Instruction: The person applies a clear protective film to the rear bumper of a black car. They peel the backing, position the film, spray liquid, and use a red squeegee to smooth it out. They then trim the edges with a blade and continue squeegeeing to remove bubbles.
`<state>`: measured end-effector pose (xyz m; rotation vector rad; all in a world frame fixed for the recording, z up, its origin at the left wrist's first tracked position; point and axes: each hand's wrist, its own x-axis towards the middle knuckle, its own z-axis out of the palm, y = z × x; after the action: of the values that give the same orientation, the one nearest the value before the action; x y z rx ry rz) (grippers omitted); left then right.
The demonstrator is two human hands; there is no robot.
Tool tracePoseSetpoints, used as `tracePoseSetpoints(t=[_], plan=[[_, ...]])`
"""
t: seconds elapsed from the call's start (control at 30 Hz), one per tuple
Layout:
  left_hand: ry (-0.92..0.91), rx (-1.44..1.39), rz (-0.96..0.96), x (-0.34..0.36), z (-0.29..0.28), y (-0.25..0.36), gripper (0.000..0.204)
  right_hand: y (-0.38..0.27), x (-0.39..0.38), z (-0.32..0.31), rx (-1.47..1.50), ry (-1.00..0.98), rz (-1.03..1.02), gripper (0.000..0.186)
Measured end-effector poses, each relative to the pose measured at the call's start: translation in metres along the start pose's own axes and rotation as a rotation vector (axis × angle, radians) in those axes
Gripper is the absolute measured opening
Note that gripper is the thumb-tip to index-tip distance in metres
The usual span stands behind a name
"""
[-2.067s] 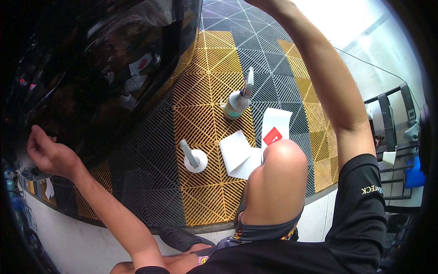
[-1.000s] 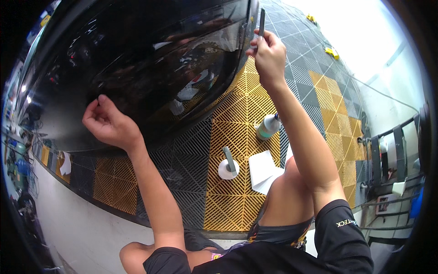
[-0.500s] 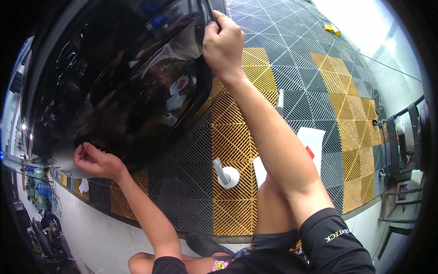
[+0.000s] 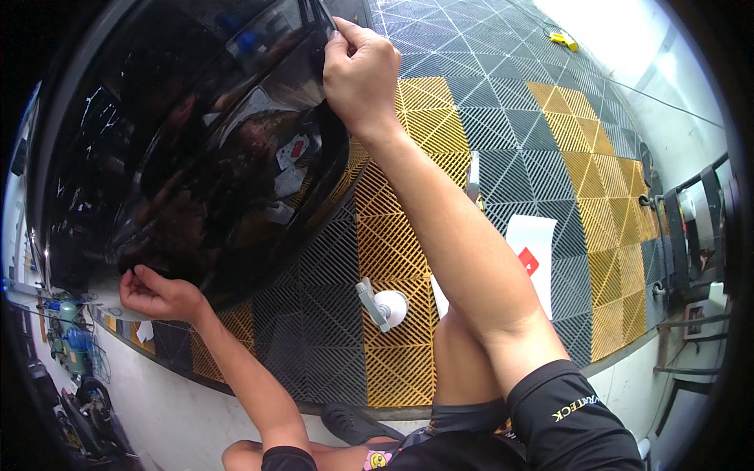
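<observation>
A glossy black car body panel [image 4: 196, 149] fills the left side, curving down to a rounded lower edge. My right hand [image 4: 363, 74] is closed at its upper right edge, thumb and fingers pinching what looks like the rim of a thin, shiny film. At the panel's lower left corner my left hand [image 4: 161, 297] is also closed, fingertips pinched together beside a pale translucent patch. A sheer film edge seems to run between the two hands, over the floor tiles. Reflections make it hard to tell film from panel.
Black and yellow slatted tiles [image 4: 400, 235] cover the floor. What looks like a white spray bottle [image 4: 389, 308] with a grey head stands near my knee, beside white sheets [image 4: 534, 235]. A yellow object [image 4: 564, 41] lies far right; a dark metal rack [image 4: 691, 235] stands at right.
The whole view has shifted a little, so panel and hands sit further left in the picture. Both hands keep their closed grip in nearly the same places on the panel.
</observation>
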<state>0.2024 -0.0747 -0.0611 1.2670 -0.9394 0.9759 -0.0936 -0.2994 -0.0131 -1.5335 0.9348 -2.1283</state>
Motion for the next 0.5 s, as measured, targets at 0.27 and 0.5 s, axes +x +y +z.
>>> tracePoseSetpoints(t=[0.27, 0.5], plan=[[-0.007, 0.025, 0.026, 0.000, -0.001, 0.003, 0.020, -0.009, -0.003, -0.004, -0.065, -0.030, -0.008, 0.030], [0.000, -0.014, -0.026, -0.001, -0.001, 0.008, 0.021, -0.012, -0.004, -0.005, -0.121, -0.034, -0.038, 0.031]])
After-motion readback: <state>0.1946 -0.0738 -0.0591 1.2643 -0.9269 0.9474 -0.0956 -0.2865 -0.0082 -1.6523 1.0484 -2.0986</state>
